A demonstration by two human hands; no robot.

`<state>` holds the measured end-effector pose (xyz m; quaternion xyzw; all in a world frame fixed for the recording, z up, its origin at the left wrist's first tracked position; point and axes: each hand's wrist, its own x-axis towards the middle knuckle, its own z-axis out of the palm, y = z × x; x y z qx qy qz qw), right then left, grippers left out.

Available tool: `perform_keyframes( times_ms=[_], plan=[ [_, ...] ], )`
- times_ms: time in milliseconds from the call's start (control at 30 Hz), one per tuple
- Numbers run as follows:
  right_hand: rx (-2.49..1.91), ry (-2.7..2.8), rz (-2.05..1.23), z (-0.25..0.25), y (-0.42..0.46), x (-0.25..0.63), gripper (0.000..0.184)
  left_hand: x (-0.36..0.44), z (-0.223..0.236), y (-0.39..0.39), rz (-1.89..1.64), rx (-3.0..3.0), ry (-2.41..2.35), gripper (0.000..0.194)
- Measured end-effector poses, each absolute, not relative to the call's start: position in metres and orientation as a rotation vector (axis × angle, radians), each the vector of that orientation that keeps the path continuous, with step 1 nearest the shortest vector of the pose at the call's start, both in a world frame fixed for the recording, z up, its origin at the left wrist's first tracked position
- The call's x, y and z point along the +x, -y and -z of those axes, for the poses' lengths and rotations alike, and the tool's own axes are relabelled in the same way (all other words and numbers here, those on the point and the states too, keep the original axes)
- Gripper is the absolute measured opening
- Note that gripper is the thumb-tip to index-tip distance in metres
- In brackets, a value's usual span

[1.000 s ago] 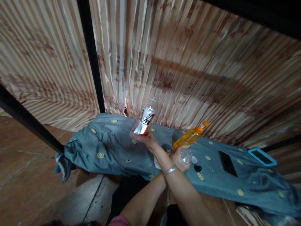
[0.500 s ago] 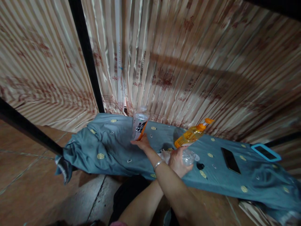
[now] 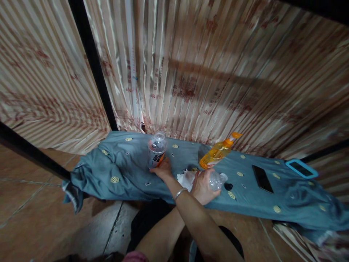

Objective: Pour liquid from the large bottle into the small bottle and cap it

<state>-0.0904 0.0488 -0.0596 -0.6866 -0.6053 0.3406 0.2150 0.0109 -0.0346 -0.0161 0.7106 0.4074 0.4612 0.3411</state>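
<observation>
My forearms cross. My right hand, with a silver bangle at its wrist, grips the lower part of a clear plastic bottle with a black and orange label. Its uncapped mouth leans toward me. My left hand is closed around a second clear plastic bottle, which tilts to the right and hides part of its fingers. A crumpled white tissue lies beside my left hand. Just behind that hand stands a pump bottle of yellow-orange liquid. Right of the second bottle is a small black object.
A grey-blue cloth with pineapple prints covers the narrow bench. A dark phone and a blue-framed device lie on the right. Striped curtains hang behind, with a black pole at the left.
The labelled bottle in my right hand has come lower and tipped so its mouth shows. My left hand keeps its hold on the clear bottle. The view has shifted slightly.
</observation>
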Motion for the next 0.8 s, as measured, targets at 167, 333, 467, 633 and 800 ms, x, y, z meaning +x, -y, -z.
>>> perform_keyframes(
  times_ms=[167, 333, 467, 633, 800],
  plan=[
    [-1.950, 1.614, -1.030, 0.021, -0.029, -0.084, 0.067, 0.008, 0.011, 0.034, -1.171, 1.849, -1.062, 0.057],
    [-1.502, 1.734, -1.036, -0.039, 0.053, -0.066, 0.087, 0.006, 0.014, 0.024, -1.235, 1.801, -1.059, 0.060],
    [-1.441, 1.598, -1.074, -0.036, 0.141, -0.033, 0.071, 0.006, 0.018, 0.019, -1.224, 1.751, -1.078, 0.060],
    [-1.573, 1.259, -0.899, 0.011, 0.190, 0.038, 0.044, 0.006, 0.014, 0.016, -1.170, 1.712, -1.103, 0.060],
    [-1.850, 1.082, -0.778, 0.037, 0.161, 0.131, 0.060, 0.008, 0.011, 0.012, -1.096, 1.693, -1.176, 0.060]
  ],
)
